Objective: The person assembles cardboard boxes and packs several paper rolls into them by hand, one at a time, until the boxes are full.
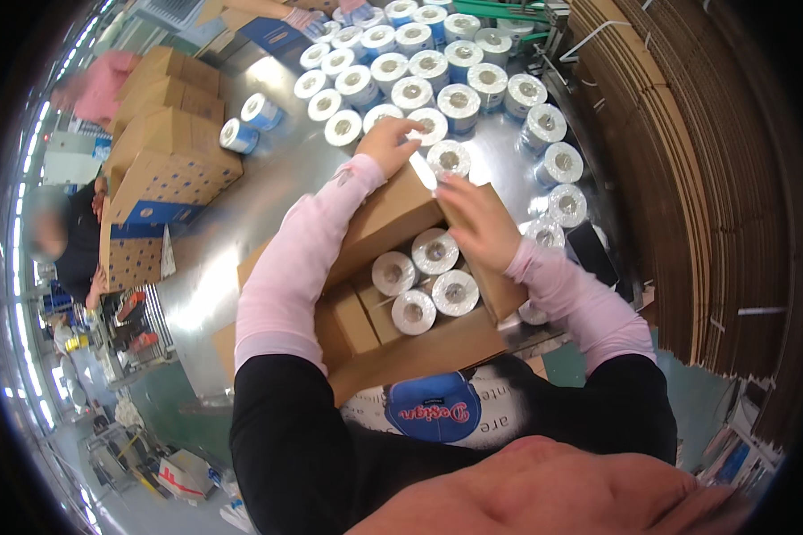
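**Caller:** Shiny metal table (268, 178) under you, with white paper rolls (437, 80) standing on end in tight rows across its far side. Stacks of flat cardboard (687, 178) lean along your right.

**Spotter:** And right in front of your chest sits the open carton (419, 343), its flaps up. Four rolls in the box (428, 281) stand on end in its right part; the left part shows only cardboard dividers.

**Caller:** Your left hand (391, 143) is out past the carton's far flap (388, 218), fingers curled at the roll at the table edge (430, 125). You seem to be touching it, though whether you're truly gripping it, I cannot tell.

**Spotter:** Your right hand (477, 223) lies flat, fingers spread and relaxed, pressing on the right flap (491, 267) of the carton, nothing grasped in it.

**Caller:** Pink sleeves on both your forearms, black above them.

**Spotter:** Off to your left, closed printed boxes (165, 152) are piled on the table, with two rolls on their sides (250, 123) beside them.

**Caller:** A person in pink (98, 85) is behind that pile, and another person in black (71, 241) is by the table's left edge. Gloved hands (330, 16) of someone else show at the far end, near the rows.
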Available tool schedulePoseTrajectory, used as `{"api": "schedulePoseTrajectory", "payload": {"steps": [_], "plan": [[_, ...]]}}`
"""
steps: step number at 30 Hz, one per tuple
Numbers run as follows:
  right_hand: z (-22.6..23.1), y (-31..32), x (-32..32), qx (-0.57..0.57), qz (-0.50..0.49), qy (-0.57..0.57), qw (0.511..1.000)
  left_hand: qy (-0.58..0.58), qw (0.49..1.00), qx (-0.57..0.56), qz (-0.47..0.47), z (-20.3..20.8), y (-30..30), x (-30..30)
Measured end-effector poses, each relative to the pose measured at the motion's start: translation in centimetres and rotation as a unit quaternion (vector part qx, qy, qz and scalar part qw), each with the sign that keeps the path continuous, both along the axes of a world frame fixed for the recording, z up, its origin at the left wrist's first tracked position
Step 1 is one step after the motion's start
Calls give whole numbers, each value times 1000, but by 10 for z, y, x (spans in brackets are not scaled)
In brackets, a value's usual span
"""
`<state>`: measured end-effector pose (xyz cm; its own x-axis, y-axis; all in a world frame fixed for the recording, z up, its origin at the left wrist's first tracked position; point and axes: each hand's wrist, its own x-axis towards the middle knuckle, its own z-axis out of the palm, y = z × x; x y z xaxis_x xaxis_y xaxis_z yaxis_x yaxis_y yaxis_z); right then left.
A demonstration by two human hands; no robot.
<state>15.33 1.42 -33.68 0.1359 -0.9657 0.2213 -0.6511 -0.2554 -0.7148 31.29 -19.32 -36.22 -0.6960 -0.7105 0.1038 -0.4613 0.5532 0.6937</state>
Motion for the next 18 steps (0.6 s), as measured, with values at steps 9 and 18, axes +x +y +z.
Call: {"api": "schedulePoseTrajectory", "payload": {"steps": [9,18], "plan": [[-133,-4,-203,238,-35,482,843,-409,908,-68,-69,-114,-12,-99],[-141,-34,-164,285,-149,407,855,-285,947,119,87,-83,-50,-41]]}}
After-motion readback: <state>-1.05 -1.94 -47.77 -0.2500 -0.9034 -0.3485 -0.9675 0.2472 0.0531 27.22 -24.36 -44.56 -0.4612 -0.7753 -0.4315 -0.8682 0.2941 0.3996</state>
